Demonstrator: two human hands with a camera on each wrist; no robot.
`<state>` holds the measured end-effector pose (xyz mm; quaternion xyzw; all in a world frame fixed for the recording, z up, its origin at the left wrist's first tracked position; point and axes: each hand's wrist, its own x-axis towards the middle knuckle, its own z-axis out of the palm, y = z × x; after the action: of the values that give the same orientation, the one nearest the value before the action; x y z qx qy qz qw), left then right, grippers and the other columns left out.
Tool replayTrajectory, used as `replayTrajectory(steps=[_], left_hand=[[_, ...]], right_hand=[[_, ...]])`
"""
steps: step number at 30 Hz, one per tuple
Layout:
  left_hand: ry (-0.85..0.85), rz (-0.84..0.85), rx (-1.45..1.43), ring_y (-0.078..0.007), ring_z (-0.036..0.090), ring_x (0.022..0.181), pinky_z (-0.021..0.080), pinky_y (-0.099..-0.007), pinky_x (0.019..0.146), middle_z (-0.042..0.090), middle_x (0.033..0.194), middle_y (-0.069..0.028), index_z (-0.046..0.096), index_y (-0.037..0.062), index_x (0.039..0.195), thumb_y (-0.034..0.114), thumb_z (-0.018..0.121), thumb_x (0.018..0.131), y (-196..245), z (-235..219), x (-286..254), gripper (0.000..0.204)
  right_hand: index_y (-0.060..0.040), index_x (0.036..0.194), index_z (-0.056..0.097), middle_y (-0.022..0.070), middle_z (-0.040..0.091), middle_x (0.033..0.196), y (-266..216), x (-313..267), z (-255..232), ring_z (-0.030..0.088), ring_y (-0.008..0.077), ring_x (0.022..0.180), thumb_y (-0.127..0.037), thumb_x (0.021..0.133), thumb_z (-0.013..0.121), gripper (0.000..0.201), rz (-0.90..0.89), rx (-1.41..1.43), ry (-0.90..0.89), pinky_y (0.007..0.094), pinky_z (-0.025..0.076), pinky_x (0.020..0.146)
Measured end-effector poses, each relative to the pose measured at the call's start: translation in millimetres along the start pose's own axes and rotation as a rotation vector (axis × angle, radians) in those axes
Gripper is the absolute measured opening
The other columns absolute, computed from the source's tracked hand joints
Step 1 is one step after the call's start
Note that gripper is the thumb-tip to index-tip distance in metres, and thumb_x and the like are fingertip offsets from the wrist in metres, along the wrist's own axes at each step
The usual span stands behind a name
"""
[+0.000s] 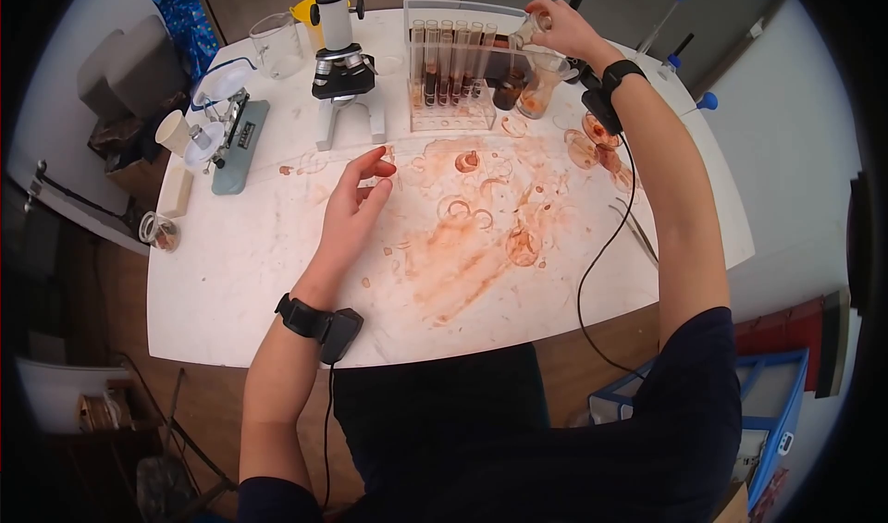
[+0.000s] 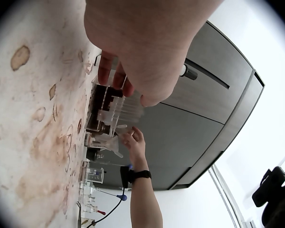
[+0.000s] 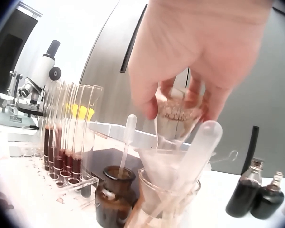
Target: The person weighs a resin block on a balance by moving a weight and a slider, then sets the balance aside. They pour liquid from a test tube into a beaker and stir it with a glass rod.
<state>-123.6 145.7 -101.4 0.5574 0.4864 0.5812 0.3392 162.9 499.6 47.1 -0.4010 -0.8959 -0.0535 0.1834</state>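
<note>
My right hand is at the back of the table and grips a small clear glass vessel from above. That vessel is right over a translucent funnel standing in the mouth of a glass flask. A plastic pipette leans in the flask beside the funnel. Close by stands a brown glass bottle with another pipette in it. My left hand hovers over the middle of the table, fingers loosely bent and holding nothing. Nearest to it is the microscope.
Left of the flask, an acrylic rack holds several test tubes with dark red contents. A balance and a beaker stand at the left. Reddish stains mark the white table. Metal tweezers lie at the right.
</note>
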Motion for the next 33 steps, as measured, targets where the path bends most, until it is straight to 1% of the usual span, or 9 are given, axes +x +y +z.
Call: replayTrajectory(steps=[2,5,8,14,17,20,23,26,33], left_hand=[[0.004,0.007,-0.010,-0.0135,0.057,0.116,0.048,-0.0292,0.092,0.062,0.123,-0.0060,0.050,0.0055,0.144,0.014,0.059,0.101,0,0,0,0.045],[0.004,0.010,-0.006,-0.0136,0.057,0.116,0.048,-0.0293,0.092,0.062,0.123,-0.0059,0.050,0.0055,0.144,0.014,0.059,0.101,0,1,0,0.045],[0.008,0.017,0.005,-0.0137,0.057,0.117,0.048,-0.0295,0.092,0.062,0.123,-0.0060,0.050,0.0055,0.144,0.014,0.059,0.101,1,0,-1,0.045],[0.011,0.012,0.015,-0.0141,0.057,0.118,0.048,-0.0297,0.092,0.063,0.123,-0.0061,0.050,0.0054,0.145,0.014,0.059,0.101,4,0,-1,0.046],[0.008,0.002,0.010,-0.0142,0.057,0.118,0.048,-0.0297,0.092,0.063,0.124,-0.0063,0.050,0.0055,0.145,0.013,0.059,0.101,6,0,-1,0.046],[0.011,-0.010,0.019,-0.0144,0.058,0.118,0.048,-0.0297,0.092,0.064,0.124,-0.0064,0.050,0.0058,0.146,0.013,0.059,0.101,8,0,-1,0.047],[0.007,0.005,0.026,-0.0146,0.058,0.119,0.048,-0.0298,0.093,0.064,0.124,-0.0064,0.050,0.0063,0.146,0.013,0.059,0.101,6,0,0,0.047],[0.012,0.016,0.035,-0.0149,0.058,0.119,0.048,-0.0300,0.093,0.064,0.124,-0.0064,0.050,0.0067,0.146,0.013,0.059,0.100,7,0,-1,0.047],[0.016,0.021,0.033,-0.0151,0.059,0.118,0.049,-0.0307,0.093,0.064,0.124,-0.0066,0.050,0.0068,0.146,0.013,0.059,0.101,8,0,-1,0.046]], right_hand=[[-0.0194,0.132,0.060,0.0182,0.058,0.125,0,-2,-1,0.060,0.0364,0.117,-0.033,0.072,0.075,0.063,0.001,-0.044,-0.078,0.0412,0.049,0.102],[-0.0196,0.133,0.060,0.0180,0.060,0.125,0,-3,2,0.060,0.0365,0.117,-0.034,0.072,0.074,0.064,0.031,0.036,0.076,0.0421,0.050,0.101],[-0.0202,0.134,0.060,0.0171,0.061,0.123,5,-1,4,0.060,0.0365,0.117,-0.035,0.073,0.074,0.065,0.025,-0.012,-0.026,0.0435,0.050,0.100],[-0.0169,0.130,0.066,0.0219,0.068,0.118,5,2,6,0.066,0.0340,0.114,-0.049,0.078,0.071,0.061,0.097,0.029,0.096,0.0408,0.052,0.099],[-0.0130,0.128,0.067,0.0238,0.070,0.117,1,3,1,0.067,0.0344,0.113,-0.059,0.080,0.067,0.066,0.254,0.184,0.208,0.0400,0.052,0.099],[-0.0101,0.128,0.065,0.0245,0.069,0.119,-8,2,-13,0.066,0.0352,0.115,-0.064,0.082,0.065,0.071,0.414,0.247,0.102,0.0401,0.052,0.100],[-0.0082,0.135,0.059,0.0163,0.069,0.121,1,3,2,0.067,0.0306,0.111,-0.054,0.086,0.066,0.068,0.240,-0.095,0.352,0.0406,0.052,0.098],[-0.0119,0.133,0.059,0.0231,0.063,0.123,6,6,1,0.064,0.0376,0.113,-0.046,0.079,0.071,0.065,0.167,0.053,0.027,0.0398,0.050,0.101],[-0.0117,0.131,0.057,0.0186,0.054,0.125,-9,-6,-3,0.058,0.0368,0.117,-0.022,0.073,0.075,0.061,-0.001,0.127,-0.026,0.0393,0.047,0.104]])
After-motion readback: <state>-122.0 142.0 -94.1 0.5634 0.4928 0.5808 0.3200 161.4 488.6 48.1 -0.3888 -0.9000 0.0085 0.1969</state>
